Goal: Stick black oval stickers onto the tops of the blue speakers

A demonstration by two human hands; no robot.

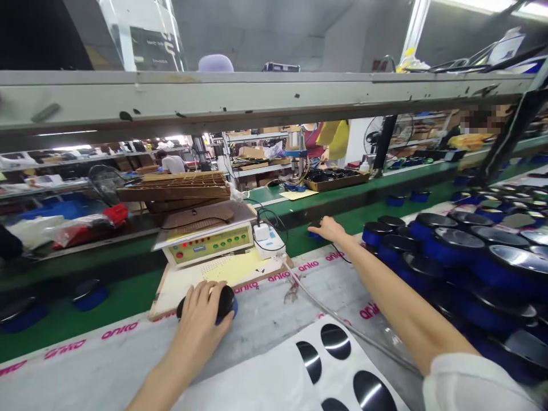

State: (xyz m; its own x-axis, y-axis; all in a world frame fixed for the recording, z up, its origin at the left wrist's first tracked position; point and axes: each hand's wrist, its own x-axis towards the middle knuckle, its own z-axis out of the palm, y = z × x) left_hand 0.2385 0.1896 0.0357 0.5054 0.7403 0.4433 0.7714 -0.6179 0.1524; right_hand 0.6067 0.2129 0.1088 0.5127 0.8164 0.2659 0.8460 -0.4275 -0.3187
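My left hand [200,313] is wrapped over a round blue part with a black top [226,303], at the front edge of a board on the worktable. Its fingers cover most of the black top; a dark edge shows left of the hand. My right arm is stretched out over the table. At its end my right hand [330,229] has its fingers closed on another small round blue part [314,234] on the green conveyor belt [295,242]. Near me lies a white sheet [257,382] bearing several glossy black round stickers [336,341].
Many blue parts with black tops [458,245] are piled at the right. A control box [209,242] and a white power strip [269,244] stand on the board. A grey cable [342,325] crosses the table. A shelf beam [257,94] spans overhead.
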